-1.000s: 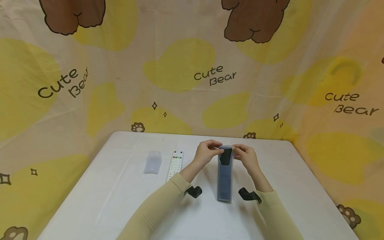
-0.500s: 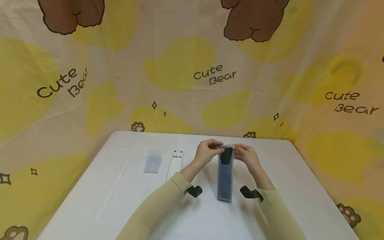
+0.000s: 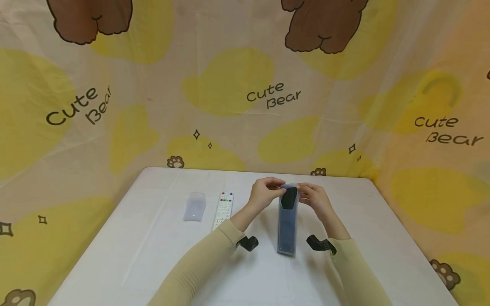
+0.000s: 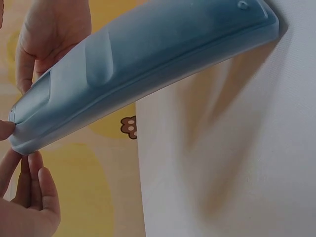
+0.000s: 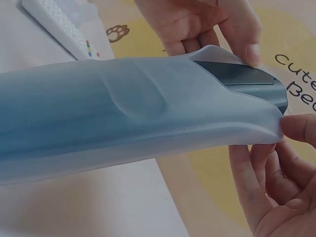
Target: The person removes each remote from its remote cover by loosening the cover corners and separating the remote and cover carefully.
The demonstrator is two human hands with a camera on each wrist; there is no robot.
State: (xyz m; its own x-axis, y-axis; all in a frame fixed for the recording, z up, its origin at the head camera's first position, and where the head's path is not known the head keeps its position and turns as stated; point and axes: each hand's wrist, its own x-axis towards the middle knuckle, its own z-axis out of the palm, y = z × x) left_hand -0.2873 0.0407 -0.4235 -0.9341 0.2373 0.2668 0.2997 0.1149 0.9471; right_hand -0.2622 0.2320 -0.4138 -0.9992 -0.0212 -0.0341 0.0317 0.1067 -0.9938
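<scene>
A dark remote control (image 5: 249, 81) sits inside a translucent silicone cover (image 3: 286, 231), which stands tilted over the table. Its dark back shows through an opening near the far end. My left hand (image 3: 263, 194) pinches that end at the left edge, thumb on the near face. At the opposite edge of the same end, my right hand (image 3: 314, 199) pinches the cover between thumb and fingers. Close up in the right wrist view, the cover's rim stands a little away from the remote on the left hand's side. Whether the lower end touches the table, I cannot tell.
On the white table (image 3: 153, 255), a white remote control (image 3: 224, 208) with coloured buttons lies left of my left forearm, partly hidden by it. Farther left lies a small translucent sleeve (image 3: 195, 207). A printed cloth (image 3: 229, 85) hangs behind the table's far edge.
The covered remote's upper end has risen very slightly, and my right forearm has shifted a little outward. Both hands keep their hold on the cover; the things on the table stay put.
</scene>
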